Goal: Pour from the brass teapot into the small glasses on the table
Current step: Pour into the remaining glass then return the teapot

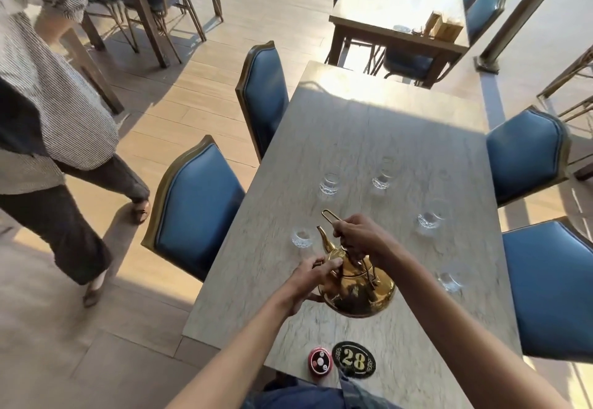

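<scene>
The brass teapot [359,293] hangs above the near half of the grey table [369,126], its spout pointing up and to the left. My right hand [356,232] grips the thin wire handle above the lid. My left hand [316,275] presses against the pot's left side near the lid. Several small clear glasses stand on the table: one just left of the spout [301,239], two farther back [330,183] [382,177], one at the right [430,216] and one at the near right [450,281]. Whether they hold liquid is unclear.
A red call button [320,359] and a black number plate "28" [353,359] lie at the table's near edge. Blue chairs flank the table, two left [195,209] and two right [526,155]. A person in a striped shirt [48,94] walks at the left. Other tables stand behind.
</scene>
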A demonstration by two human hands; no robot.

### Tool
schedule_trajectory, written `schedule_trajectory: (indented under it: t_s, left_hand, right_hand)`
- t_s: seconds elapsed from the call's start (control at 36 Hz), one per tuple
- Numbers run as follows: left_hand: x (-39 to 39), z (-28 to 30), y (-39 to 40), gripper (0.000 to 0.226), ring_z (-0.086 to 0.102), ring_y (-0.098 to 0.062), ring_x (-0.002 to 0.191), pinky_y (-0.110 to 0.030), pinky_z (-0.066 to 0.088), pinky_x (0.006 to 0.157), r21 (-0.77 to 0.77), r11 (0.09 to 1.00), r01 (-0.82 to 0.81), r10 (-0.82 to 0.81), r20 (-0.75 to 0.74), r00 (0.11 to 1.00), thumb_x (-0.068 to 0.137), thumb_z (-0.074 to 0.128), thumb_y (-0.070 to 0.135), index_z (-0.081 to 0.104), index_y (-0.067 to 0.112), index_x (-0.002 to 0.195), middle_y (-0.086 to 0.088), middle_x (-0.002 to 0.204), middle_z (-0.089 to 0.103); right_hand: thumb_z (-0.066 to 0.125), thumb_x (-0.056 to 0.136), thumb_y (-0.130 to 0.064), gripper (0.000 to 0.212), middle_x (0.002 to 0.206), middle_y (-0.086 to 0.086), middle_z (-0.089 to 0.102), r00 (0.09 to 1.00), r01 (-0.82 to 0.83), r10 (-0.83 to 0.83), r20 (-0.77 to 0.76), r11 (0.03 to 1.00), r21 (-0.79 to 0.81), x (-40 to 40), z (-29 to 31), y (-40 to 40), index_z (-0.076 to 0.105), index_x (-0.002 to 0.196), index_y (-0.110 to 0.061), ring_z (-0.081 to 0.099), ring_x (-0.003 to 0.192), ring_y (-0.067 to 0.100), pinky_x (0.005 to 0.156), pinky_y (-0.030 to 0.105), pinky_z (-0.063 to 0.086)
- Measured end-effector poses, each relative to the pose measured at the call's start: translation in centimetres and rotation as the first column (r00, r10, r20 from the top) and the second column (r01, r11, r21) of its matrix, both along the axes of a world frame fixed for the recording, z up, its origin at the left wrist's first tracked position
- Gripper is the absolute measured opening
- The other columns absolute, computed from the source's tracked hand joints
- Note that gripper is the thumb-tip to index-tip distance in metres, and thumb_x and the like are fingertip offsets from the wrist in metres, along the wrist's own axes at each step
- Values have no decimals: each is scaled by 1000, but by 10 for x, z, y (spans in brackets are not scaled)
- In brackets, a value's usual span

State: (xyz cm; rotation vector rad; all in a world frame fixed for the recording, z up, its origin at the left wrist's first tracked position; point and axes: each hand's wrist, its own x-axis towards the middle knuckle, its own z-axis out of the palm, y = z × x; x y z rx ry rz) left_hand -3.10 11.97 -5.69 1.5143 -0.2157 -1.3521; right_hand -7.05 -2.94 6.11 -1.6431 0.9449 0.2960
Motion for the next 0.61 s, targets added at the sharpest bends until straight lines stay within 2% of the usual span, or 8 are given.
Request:
schedule_trajectory:
  t_s: [0.14,0.28,0.42,0.61]
  left_hand:
    - [-1,1,0,44,80,-20,107,-42,63,86,-11,1000,1,-1,-6,1000,102,69,53,67,26,136,-3,115,84]
    - [-1,-7,0,57,81,-22,109,-49,65,92,-13,1000,8,-8,-8,1000,95,72,61,68,22,137,-5,116,84]
    - [-1,-9,0,51,80,-22,109,-51,63,96,-17,1000,2,-2,-4,1000,98,70,59,69,22,134,-6,117,83]
    - [-1,-9,0,53,79,-23,112,-51,63,96,-14,1000,3,-3,-6,1000,97,71,60,69,22,135,-5,117,83]
  right_hand:
    - [52,103,-25,27,57,-1,46,1000,-13,13,-2,1000,-9,-2,3,1,61,82,-9,37,39,8,37,21,29]
    - [51,101,-22,26,54,-2,44,1000,-29,29,3,1000,-8,-1,6,3,60,82,-7,36,39,9,36,21,28]
    - [52,101,-23,27,55,-1,45,1000,-30,30,-3,999,-17,-1,7,4,62,81,-7,37,41,10,37,21,28]
    - [52,101,-22,27,54,-2,45,1000,-31,31,1,999,-10,-1,11,6,61,81,-8,36,43,10,39,22,27]
